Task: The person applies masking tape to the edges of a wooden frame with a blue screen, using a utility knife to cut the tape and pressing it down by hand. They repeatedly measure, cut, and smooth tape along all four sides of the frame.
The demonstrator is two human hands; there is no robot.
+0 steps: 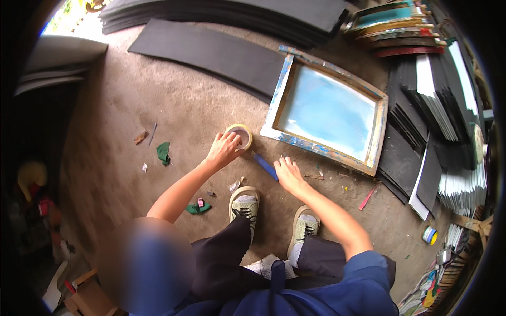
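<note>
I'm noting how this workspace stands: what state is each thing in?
Tape roll: under the left hand, fingers curled
Blue tool: lying on the floor, near the right hand
Wooden frame: lying flat, paint-stained
Long black sheet: spread out
Farther green scrap: crumpled
Shoes: worn, laced
Far black sheets: stacked

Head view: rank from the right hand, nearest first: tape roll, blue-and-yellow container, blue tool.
1. Blue tool: just left of right hand.
2. Tape roll: farther left, at left hand.
3. Blue-and-yellow container: far right.

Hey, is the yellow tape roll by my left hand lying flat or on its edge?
Lying flat: the round yellow tape roll turns its ring and hole upward, partly under the left hand.
</note>
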